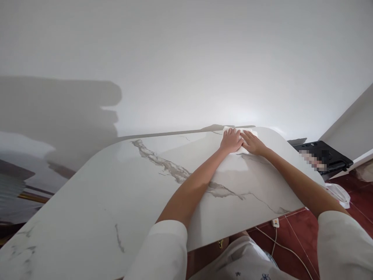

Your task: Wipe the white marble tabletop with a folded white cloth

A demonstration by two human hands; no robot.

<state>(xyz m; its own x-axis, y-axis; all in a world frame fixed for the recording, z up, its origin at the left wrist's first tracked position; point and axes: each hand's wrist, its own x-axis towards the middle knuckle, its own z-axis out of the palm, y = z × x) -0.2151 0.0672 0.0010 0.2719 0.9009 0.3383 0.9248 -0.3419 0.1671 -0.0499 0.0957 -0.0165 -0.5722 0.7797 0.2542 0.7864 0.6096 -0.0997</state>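
Both hands rest side by side near the far edge of a white marble-patterned table point(96, 202). Beneath them lies a folded white cloth point(242, 150), which could be paper; much of it is hidden by the hands. My left hand point(231, 140) lies on the cloth, palm down, its fingers stretched forward. Beside it, touching or nearly so, my right hand point(253, 143) is flat on the same cloth with its fingers pointing left and forward. Neither hand is wrapped round the cloth.
A pale wall point(186, 70) rises along the table's far edge. Right of the table stand a black plastic case-like object point(335, 153), partly blurred out, and a white bag point(339, 194). A white cable point(291, 249) and a plug-like block point(275, 223) lie over the red floor point(305, 229).
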